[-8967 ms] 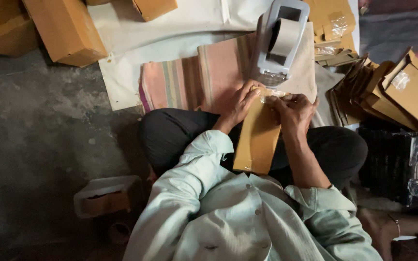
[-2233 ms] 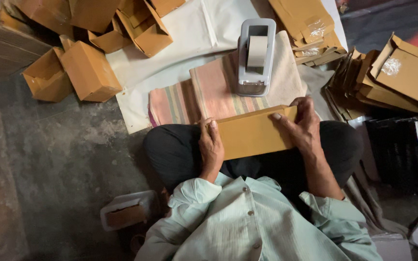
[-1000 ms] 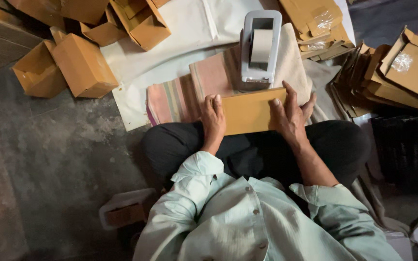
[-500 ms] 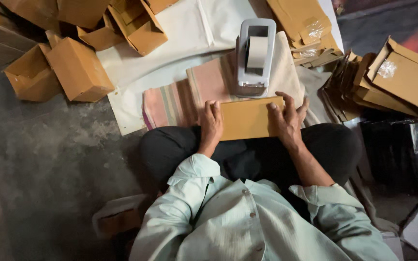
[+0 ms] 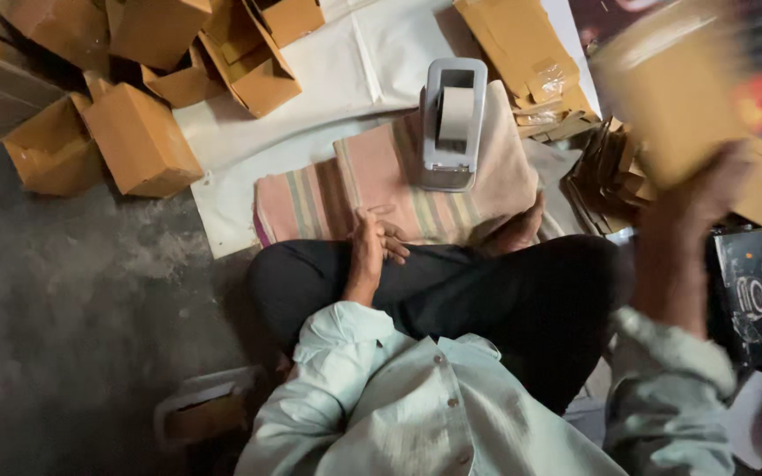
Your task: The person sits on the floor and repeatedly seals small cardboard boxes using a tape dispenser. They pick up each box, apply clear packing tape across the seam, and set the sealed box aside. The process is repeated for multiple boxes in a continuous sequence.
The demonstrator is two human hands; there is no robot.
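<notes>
- Rough grey concrete floor point(image 5: 63, 291) spreads under everything, mottled and dusty, with the person sitting cross-legged on it in dark trousers and a pale, creased shirt.
- White sheeting point(image 5: 346, 97), smooth and paper-like, lies flat across the floor ahead of the knees.
- On that sheeting sits a striped cloth point(image 5: 381, 189), soft and woven, in pink, green and cream bands, folded into a pad.
- To the upper left is a heap of brown cardboard boxes point(image 5: 138, 132), matt and square-edged, some shut, some with flaps gaping.
- To the right lean flattened cardboard pieces point(image 5: 601, 181), stacked on edge like files; more flat brown sheets with clear wrapped bits lie beyond the cloth.
- A black printed carton point(image 5: 756, 295), glossy, stands at the far right.
- The right hand point(image 5: 703, 198) is raised out to the side, blurred, its grip closed around a flat brown cardboard box point(image 5: 672, 101), which is up in the air above the leaning pieces.
- A grey tape dispenser point(image 5: 450, 123), hard plastic with rounded shoulders and a pale roll in its middle, stands upright on the cloth.
- The left hand point(image 5: 374, 245) rests at the near edge of the cloth by the knee, fingers loosely curled, holding nothing.
</notes>
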